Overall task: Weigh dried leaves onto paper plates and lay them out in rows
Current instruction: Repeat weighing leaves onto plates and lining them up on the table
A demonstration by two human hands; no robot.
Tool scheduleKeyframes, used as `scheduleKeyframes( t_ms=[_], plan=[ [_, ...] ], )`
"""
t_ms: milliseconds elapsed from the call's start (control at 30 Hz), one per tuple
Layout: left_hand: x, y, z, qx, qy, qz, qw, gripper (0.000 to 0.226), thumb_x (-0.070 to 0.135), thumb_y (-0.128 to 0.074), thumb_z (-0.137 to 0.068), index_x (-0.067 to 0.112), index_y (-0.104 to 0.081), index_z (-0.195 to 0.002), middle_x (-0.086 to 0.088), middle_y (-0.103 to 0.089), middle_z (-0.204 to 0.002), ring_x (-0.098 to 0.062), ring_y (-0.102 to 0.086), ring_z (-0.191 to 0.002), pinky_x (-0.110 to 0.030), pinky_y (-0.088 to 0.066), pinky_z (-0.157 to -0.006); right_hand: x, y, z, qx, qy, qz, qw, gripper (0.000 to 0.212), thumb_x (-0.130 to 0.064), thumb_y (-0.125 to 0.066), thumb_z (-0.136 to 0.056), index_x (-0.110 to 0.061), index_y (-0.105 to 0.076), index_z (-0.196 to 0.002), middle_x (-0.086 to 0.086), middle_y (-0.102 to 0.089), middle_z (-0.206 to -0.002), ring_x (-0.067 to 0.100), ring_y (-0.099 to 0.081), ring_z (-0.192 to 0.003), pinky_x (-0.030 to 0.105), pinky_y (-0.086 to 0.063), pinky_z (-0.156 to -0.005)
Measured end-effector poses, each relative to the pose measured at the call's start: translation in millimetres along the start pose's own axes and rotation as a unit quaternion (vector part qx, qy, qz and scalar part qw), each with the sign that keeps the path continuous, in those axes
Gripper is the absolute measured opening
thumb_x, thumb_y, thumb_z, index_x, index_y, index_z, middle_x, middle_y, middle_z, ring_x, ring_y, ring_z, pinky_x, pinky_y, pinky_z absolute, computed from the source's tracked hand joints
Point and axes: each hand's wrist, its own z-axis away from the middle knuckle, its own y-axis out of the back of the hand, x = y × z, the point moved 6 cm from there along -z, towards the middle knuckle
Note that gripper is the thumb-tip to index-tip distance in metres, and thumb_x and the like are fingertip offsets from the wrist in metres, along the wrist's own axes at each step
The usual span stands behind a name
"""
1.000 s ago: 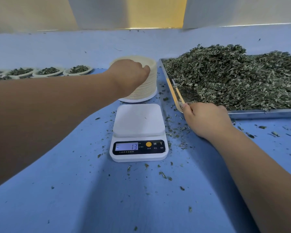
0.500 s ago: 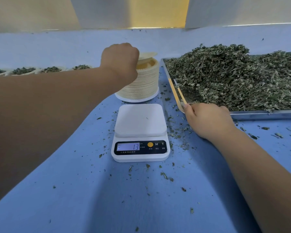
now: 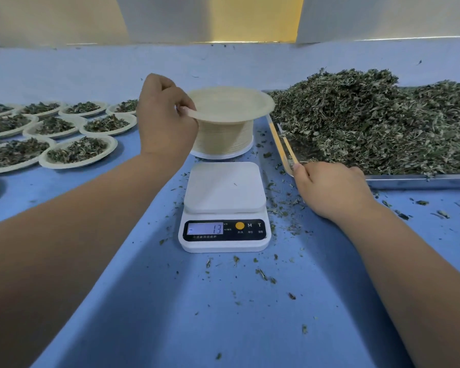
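Head view: a blue table (image 3: 170, 314) is seen from above, with both forearms stretched forward.
Left hand (image 3: 165, 120): a single plate (image 3: 231, 104) is pinched by its rim and held level just above the stack (image 3: 223, 140), behind the scale (image 3: 225, 205).
Right hand (image 3: 332, 189): curled round the near end of the tongs (image 3: 284, 147), at the near left corner of the tray (image 3: 420, 177).
Scale: set between the hands; 13 is shown on its display.
Leaves (image 3: 369, 123): heaped in the tray at right; crumbs are scattered over the table.
Filled plates (image 3: 77, 151): laid in rows at far left, each topped with leaves.
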Motion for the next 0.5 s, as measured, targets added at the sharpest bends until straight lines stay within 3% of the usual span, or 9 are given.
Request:
scheduleKeyframes(
  t_ms=[100, 167, 267, 367, 500],
  plan=[
    [-5, 10, 25, 0.015, -0.017, 0.055, 0.998, 0.021, -0.009, -0.062, -0.08, 0.007, -0.076, -0.082, -0.005, -0.046, -0.099, 0.002, -0.046, -0.084, -0.015, -0.04, -0.074, 0, 0, 0, 0.004, -0.002, -0.003, 1.0, 0.058, -0.044, -0.02, -0.107, -0.018, -0.056, -0.068, 0.0, -0.058, -0.064, 0.017, -0.051, -0.062, 0.047, -0.035, -0.093],
    [-13, 15, 42, -0.001, -0.016, 0.061, 0.998, 0.018, -0.006, -0.069, -0.081, 0.011, -0.077, -0.082, -0.003, -0.047, -0.093, 0.005, -0.046, -0.082, -0.013, -0.037, -0.071, 0, 0, -1, 0.009, -0.003, -0.002, 1.0, 0.057, -0.043, -0.021, -0.107, -0.019, -0.056, -0.068, 0.0, -0.058, -0.064, 0.016, -0.049, -0.061, 0.046, -0.032, -0.087],
    [-21, 23, 61, -0.039, -0.043, 0.043, 0.997, 0.021, -0.008, -0.07, -0.08, 0.011, -0.077, -0.081, 0.005, -0.045, -0.086, -0.002, -0.044, -0.079, -0.013, -0.034, -0.069, 1, -1, -2, 0.01, -0.008, 0.002, 1.0, 0.056, -0.041, -0.022, -0.107, -0.018, -0.056, -0.068, 0.0, -0.057, -0.064, 0.016, -0.048, -0.061, 0.045, -0.029, -0.084],
    [-25, 31, 74, -0.054, -0.118, -0.009, 0.992, 0.03, -0.018, -0.065, -0.076, 0.007, -0.079, -0.081, -0.003, -0.047, -0.088, -0.009, -0.042, -0.081, -0.02, -0.036, -0.068, 0, -2, -2, 0.005, -0.012, 0.004, 1.0, 0.057, -0.042, -0.022, -0.107, -0.017, -0.055, -0.068, 0.001, -0.057, -0.064, 0.016, -0.047, -0.061, 0.047, -0.034, -0.09],
    [-36, 34, 84, -0.073, -0.116, -0.01, 0.99, 0.031, -0.017, -0.07, -0.081, 0.008, -0.082, -0.094, -0.008, -0.057, -0.097, -0.012, -0.049, -0.085, -0.013, -0.039, -0.076, -1, 0, 0, 0.005, -0.01, 0.006, 1.0, 0.058, -0.043, -0.02, -0.108, -0.018, -0.052, -0.066, 0.001, -0.056, -0.062, 0.015, -0.047, -0.059, 0.049, -0.036, -0.096]
  ],
)
